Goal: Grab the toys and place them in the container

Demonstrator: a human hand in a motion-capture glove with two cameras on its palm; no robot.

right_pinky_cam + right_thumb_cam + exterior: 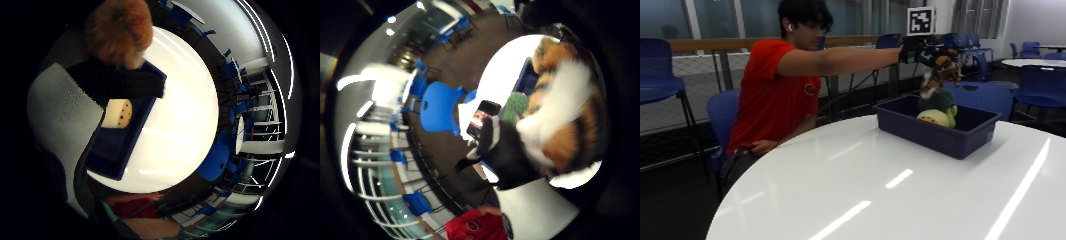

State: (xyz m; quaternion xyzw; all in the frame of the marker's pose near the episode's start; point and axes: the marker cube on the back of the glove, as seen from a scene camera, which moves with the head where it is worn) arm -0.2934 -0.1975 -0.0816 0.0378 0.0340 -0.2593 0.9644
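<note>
We see an orange, black and white tiger toy hanging in the air just above the blue container; the gloved right hand holds it from the top, with its fingers curled round the fur; inside the container lie a green toy and a pale round toy, touching each other; the container sits on the white round counter, near its far edge; the person in a red shirt sits behind the counter with the arm stretched out.
</note>
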